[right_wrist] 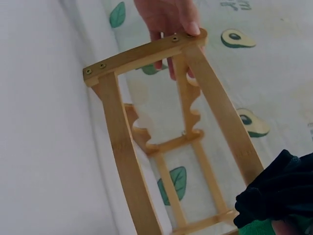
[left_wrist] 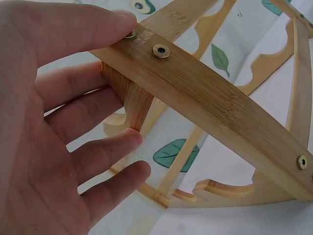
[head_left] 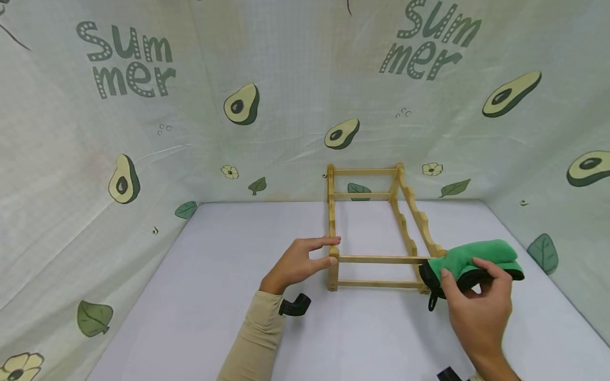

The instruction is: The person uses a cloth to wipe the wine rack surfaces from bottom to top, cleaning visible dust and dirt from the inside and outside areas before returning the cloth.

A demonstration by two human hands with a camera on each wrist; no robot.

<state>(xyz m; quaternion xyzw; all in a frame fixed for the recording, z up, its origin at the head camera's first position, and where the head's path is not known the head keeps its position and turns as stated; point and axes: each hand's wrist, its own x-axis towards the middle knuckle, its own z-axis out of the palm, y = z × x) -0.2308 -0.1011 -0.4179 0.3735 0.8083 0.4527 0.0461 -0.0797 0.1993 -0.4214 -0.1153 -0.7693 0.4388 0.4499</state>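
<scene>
A bamboo rack [head_left: 381, 259] with scalloped side rails stands on the white table. My left hand [head_left: 297, 264] grips its near left corner. In the left wrist view the thumb [left_wrist: 88, 29] lies on the screwed end piece, with the fingers behind it. My right hand [head_left: 481, 307] pinches a folded green cloth [head_left: 481, 253] with black trim and a small black loop. The cloth overlaps the rack's near right corner in the head view. Only its dark edge [right_wrist: 274, 191] and a little green show in the right wrist view, where most of the right hand is hidden.
A pale sheet [head_left: 286, 63] printed with avocados, leaves and lettering forms the back and side walls round the white tabletop [head_left: 214, 296]. The rack's far end stands close to the back wall. A black wrist strap part [head_left: 295, 305] sits at the left cuff.
</scene>
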